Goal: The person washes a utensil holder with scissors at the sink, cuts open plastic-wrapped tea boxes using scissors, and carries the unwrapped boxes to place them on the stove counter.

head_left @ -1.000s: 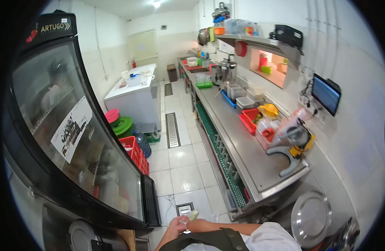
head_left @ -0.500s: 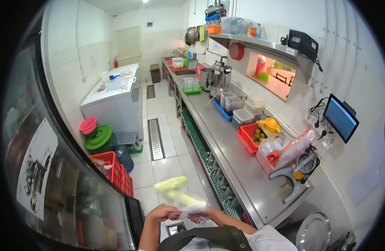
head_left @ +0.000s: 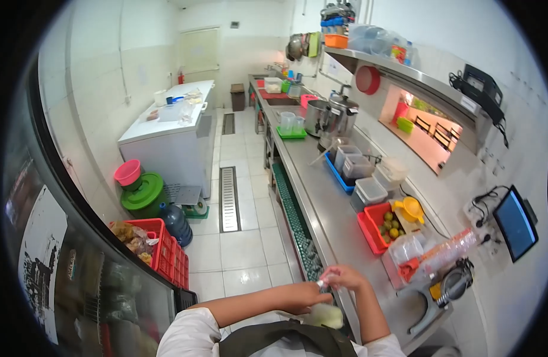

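Observation:
A clear plastic bag (head_left: 327, 316) with pale yellow-green contents hangs low in front of my apron, beside the counter's front edge. I cannot make out what the contents are. My left hand (head_left: 309, 296) reaches across from the left, its fingers closed at the neck of the bag. Just above it, my right hand (head_left: 344, 277) is bent inward and pinches the bag's whitish twisted top. The left fingertips are partly hidden, and the bag's lower end disappears behind the apron and forearm.
On the right runs a steel counter (head_left: 312, 196) with a red tray (head_left: 374, 229) of round green fruit, lidded containers (head_left: 369, 191) and a lever-handled device (head_left: 428, 306). A glass-doored fridge (head_left: 107, 291), red crate (head_left: 171, 253) and water jug (head_left: 176, 225) stand left of the tiled aisle.
The bag has moved right and down towards the counter and now hangs from its neck. Both hands have moved right, the right one rising above the left. The view has shifted slightly.

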